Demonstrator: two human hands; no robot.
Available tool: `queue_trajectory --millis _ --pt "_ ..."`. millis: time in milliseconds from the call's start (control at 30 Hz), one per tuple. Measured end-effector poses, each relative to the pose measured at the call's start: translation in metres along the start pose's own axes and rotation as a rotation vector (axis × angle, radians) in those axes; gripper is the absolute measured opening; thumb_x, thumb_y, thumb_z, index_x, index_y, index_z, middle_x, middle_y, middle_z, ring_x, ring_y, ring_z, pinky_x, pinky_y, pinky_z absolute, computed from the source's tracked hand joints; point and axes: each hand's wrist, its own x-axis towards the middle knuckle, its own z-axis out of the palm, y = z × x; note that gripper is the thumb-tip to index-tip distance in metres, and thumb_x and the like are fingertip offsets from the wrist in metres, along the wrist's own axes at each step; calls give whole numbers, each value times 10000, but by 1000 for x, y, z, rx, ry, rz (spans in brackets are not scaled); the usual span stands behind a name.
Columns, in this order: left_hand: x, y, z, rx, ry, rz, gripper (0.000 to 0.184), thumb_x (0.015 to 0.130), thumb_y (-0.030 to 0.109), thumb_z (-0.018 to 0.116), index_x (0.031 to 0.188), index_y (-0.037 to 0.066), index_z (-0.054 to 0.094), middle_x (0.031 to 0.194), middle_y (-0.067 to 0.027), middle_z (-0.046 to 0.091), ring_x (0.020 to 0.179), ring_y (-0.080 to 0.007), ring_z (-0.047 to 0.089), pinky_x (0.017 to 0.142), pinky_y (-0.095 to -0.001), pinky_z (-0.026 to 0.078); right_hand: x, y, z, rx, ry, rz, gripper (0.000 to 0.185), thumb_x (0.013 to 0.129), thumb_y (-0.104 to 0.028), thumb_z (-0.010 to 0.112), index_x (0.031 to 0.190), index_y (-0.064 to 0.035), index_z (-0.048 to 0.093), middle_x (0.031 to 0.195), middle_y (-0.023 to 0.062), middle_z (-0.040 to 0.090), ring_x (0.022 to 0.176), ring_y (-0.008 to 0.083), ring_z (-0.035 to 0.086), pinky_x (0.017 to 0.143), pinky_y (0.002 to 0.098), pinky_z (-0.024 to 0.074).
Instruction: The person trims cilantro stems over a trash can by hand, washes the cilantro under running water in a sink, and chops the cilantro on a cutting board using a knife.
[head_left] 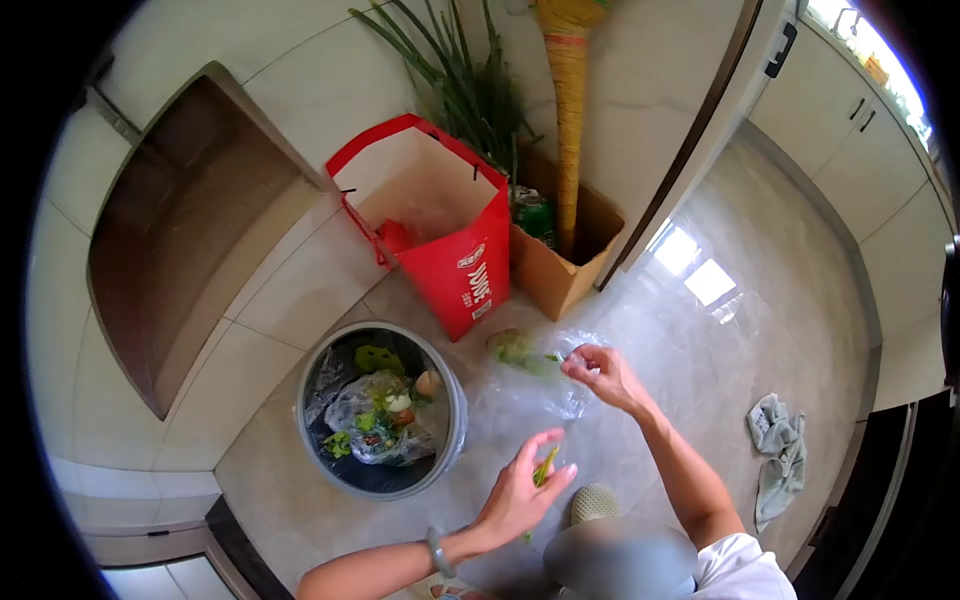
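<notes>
My right hand [603, 376] is closed in a pinch at the edge of a clear plastic bag [570, 398]. Leafy greens [515, 350], slightly blurred, show through the bag, which hangs over or rests on the floor. Lower and to the left, my left hand [522, 492] has a short yellow-green vegetable stalk [545, 467] between thumb and curled fingers. Beside that hand stands a round grey trash bin [459, 415], lined with a dark bag. Inside it lie vegetable scraps [385, 410], an eggshell-like piece and crumpled clear plastic.
Behind the bin stand a red paper bag [455, 270] and a cardboard box [565, 285] holding a green can and a tall yellow-wrapped object. Long green leaves [480, 95] rise behind. A grey cloth [778, 455] lies on the floor at right. A stool [620, 560] is below me.
</notes>
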Motion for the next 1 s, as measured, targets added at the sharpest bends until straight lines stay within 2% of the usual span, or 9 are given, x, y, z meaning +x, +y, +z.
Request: queue_trajectory --millis 167,300,367,467,600,667,800,900,1000 --pt "53 -17 25 210 327 163 354 894 281 660 1122 26 573 727 -105 590 611 -194 555 577 -361 449 -39 -37 -13 202 -200 -324 310 938 -281 590 930 21 658 890 100 636 843 198 572 799 327 455" --pt "58 -32 20 246 516 149 274 922 253 616 834 -5 652 616 -83 595 558 -142 529 548 -320 424 -42 -2 0 572 -13 -78 385 999 -299 471 952 34 656 894 113 647 867 209 591 842 334 461" --pt "52 -35 24 188 548 270 205 925 194 593 841 16 650 700 -125 642 594 -236 607 571 -346 458 -42 19 18 478 -62 -81 415 1012 -295 422 951 49 645 912 180 658 902 285 623 823 367 485" --pt "37 -49 26 142 622 227 209 934 151 555 826 6 658 726 -111 666 607 -193 607 574 -322 452 -46 47 37 -334 -71 -68 224 910 -96 482 974 60 630 908 281 632 903 432 604 786 468 493" --pt "18 -80 26 23 717 116 235 939 151 536 808 -1 660 622 -20 551 549 -92 471 500 -278 340 -59 73 40 -526 32 -129 236 811 -19 521 1008 61 623 866 264 628 887 421 611 794 470 497" --pt "13 -81 28 -67 728 59 236 941 158 531 819 7 667 578 40 397 526 -52 339 475 -266 242 -56 55 43 -312 -113 -126 292 756 2 535 1030 73 609 950 264 618 923 438 597 814 461 500" --pt "8 -83 28 -90 711 34 223 936 153 536 826 16 673 568 32 409 514 -60 353 471 -270 261 -22 77 94 -371 -197 -271 372 741 -6 558 1107 57 584 1067 234 610 994 419 592 879 450 484" --pt "8 -81 30 63 668 162 223 950 185 527 905 4 649 593 68 408 526 -30 333 480 -224 248 -5 87 120 -785 -68 -351 434 734 -9 571 1168 9 561 1155 192 592 1064 366 576 934 457 436" --pt "4 -81 30 86 575 225 293 907 156 562 1138 -19 608 564 15 377 504 -75 354 470 -258 285 6 98 125 -905 -145 -377 449 730 -55 604 1176 -56 560 1168 161 589 1107 316 552 949 454 397"
